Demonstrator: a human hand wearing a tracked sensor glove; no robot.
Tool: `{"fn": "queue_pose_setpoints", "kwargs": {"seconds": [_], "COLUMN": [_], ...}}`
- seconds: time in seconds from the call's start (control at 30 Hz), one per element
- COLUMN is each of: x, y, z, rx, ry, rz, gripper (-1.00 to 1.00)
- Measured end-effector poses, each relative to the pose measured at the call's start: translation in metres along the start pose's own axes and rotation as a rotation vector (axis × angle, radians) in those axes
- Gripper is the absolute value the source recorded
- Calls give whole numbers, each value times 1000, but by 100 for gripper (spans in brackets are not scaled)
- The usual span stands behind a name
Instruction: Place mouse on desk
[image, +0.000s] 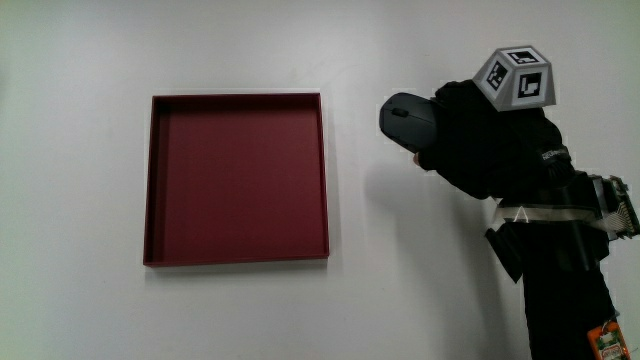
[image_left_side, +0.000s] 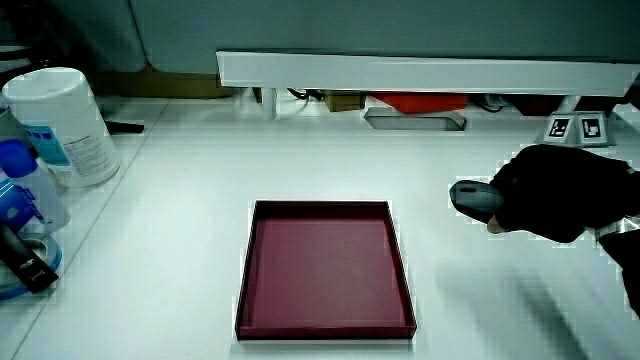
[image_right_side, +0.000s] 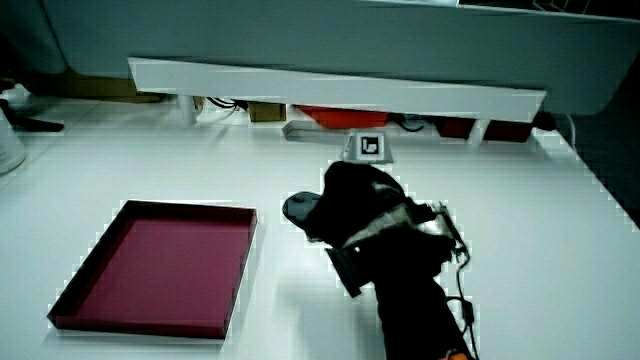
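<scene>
- Gripping the mouse (image: 403, 118) with my hand (image: 480, 140): fingers curled over its rear half, front half sticking out toward the red tray (image: 238, 252).
- Mouse sits beside the tray, clear of it, not in it. Tray is empty.
- Can't confirm from above whether the mouse is touching the desk (image: 80, 60) or just off it; there's a shadow on the desk between mouse and tray.
- In a side view the mouse (image_left_side: 474, 198) looks low, at or just above the surface. My read: close to set-down.
- Progress: mouse is over bare desk, so positioning looks done. Left: lower if needed, let go, pull the hand off.
- View differences: the main view shows the patterned cube (image: 518, 77) on my glove and the clear gap between mouse and tray.
- Side views add the low partition (image_left_side: 420, 70); one also shows a white canister (image_left_side: 58, 120) and blue bottle (image_left_side: 18, 190) at the table's edge.
- In a side view my forearm (image_right_side: 410, 290) hides most of the mouse (image_right_side: 298, 208).
</scene>
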Motion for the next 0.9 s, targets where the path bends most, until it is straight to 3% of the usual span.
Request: {"fn": "queue_pose_setpoints", "kwargs": {"seconds": [0.17, 0.2, 0.3, 0.53, 0.9], "x": [23, 30, 39, 63, 75], "y": [12, 17, 24, 42, 54], "z": [-10, -13, -19, -39, -63], "rx": [-40, -29, -58, -105, -122], "ry": [44, 27, 57, 62, 58], "rz": [-47, -88, -94, -177, -211], "gripper": [0, 0, 0, 0, 0]}}
